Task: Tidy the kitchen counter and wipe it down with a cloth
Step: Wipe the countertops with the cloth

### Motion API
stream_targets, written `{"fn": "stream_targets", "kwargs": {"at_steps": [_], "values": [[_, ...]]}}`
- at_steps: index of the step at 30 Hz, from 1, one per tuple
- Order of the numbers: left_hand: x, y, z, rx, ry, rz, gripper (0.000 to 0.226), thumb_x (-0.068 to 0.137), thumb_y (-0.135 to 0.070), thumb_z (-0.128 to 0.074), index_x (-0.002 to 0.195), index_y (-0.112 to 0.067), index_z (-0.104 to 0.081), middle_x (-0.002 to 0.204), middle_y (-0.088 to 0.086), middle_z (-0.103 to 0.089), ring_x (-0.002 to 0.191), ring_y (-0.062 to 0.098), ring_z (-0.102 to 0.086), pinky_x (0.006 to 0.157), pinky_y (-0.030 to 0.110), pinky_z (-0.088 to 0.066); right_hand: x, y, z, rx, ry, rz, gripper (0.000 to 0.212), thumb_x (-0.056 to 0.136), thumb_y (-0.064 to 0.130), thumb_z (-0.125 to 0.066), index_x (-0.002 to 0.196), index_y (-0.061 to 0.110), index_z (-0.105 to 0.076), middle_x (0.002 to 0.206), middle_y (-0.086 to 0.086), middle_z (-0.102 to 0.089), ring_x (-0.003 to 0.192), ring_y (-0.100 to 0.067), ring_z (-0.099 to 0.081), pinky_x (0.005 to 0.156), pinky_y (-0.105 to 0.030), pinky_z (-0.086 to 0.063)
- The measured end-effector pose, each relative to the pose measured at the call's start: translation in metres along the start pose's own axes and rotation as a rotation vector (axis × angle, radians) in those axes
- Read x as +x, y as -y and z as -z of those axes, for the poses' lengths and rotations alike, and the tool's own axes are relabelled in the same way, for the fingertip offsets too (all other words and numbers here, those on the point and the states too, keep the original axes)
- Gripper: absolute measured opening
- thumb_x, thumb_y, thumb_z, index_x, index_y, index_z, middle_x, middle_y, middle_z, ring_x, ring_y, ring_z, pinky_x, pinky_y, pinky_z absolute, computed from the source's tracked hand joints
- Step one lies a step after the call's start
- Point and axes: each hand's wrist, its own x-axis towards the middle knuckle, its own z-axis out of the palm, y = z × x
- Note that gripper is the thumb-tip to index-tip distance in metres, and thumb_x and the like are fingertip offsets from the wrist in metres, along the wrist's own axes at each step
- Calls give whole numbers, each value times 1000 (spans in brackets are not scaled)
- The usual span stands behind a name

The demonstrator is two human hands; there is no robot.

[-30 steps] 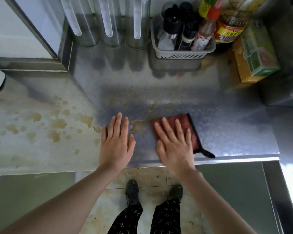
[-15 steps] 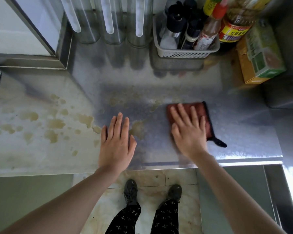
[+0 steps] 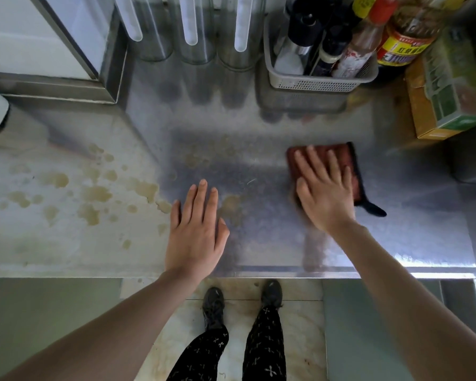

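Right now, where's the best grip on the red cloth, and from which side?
Pinch the black tab at the near right corner of the red cloth, coming in from the right. The cloth lies flat on the counter under the right hand, so only that tab sticks out clear.

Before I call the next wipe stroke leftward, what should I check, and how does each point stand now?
1. Right hand flat on the red cloth: ok.
2. Cloth lying on the counter, not bunched where visible: ok.
3. Leftward path free: not ok, the left hand rests flat in the way.
4. Brown stains on the left part wiped: not ok.
5. Basket of bottles apart from the cloth: ok.
6. Cloth damp enough: cannot tell.
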Motion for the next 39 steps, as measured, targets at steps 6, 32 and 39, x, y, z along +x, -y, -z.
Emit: {"fn": "stream_targets", "kwargs": {"at_steps": [6, 32, 39], "values": [[2, -1, 0, -8, 13, 12, 58, 92, -34, -22, 142, -7, -32, 151, 13, -28, 139, 28, -27, 109, 49, -27, 1, 64, -5, 80, -10, 65, 58, 92, 44, -10, 149, 32, -10, 158, 4, -7, 145, -34, -2, 113, -56, -1], [3, -4, 2, 35, -8, 64, 54, 92, -31, -29, 139, -8, -39, 149, 10, -34, 137, 23, -27, 108, 43, -24, 121, 48, 15, -75, 19, 432, 56, 94, 40, -13, 149, 34, -9, 159, 6, -7, 145, -32, -3, 112, -55, -2], [3, -4, 2, 38, -11, 65, 53, 93, -32, -26, 140, -10, -38, 150, 9, -32, 137, 22, -27, 108, 42, -24, 109, 65, 12, -109, 71, 880, 56, 90, 41, -20, 146, 36, -23, 155, 9, -21, 142, -31, -19, 111, -56, -14]]}}
